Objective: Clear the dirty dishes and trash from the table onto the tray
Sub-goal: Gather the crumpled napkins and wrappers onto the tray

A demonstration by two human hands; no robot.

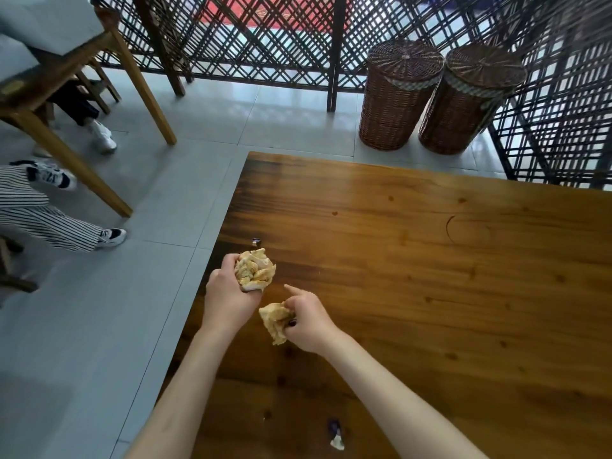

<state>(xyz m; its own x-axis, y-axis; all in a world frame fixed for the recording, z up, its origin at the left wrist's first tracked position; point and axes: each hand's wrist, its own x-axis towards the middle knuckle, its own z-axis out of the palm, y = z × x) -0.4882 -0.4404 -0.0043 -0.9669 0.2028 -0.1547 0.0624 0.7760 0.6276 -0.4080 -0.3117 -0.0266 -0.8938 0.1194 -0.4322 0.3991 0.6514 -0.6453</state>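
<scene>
The person is working at the left edge of the wooden table (430, 260), and both hands are carrying crumpled, yellow-stained paper napkins. The left hand (228, 296) is curling its fingers round a balled napkin wad (255, 270), cupping it from below and from the 9 o'clock side. The right hand (308, 321) is pinching a second crumpled napkin (276, 321) between the thumb and the curled fingers, while the index finger is sticking out straight toward 10 o'clock. The second napkin is hanging at 5 o'clock from the first, near it but apart.

These wads are looking very light, soft and easily squashed, so a loose fist is probably holding them well enough; the stains suggest grease or sauce, so they may be damp and could tear or shed bits if pulled by a corner. Gripping the bulk of each ball seems safer than pinching a flap, as the right hand is doing now.

Other scraps are lying on the table: a small dark wrapper piece (255, 241) at 12 o'clock from the left hand, just beside the edge, and a torn blue-and-white wrapper (336, 433) at 6 o'clock near the bottom. Both look flat and flimsy, likely needing fingertips to lift.

No tray is showing in this view, so where it stands cannot be told.
</scene>
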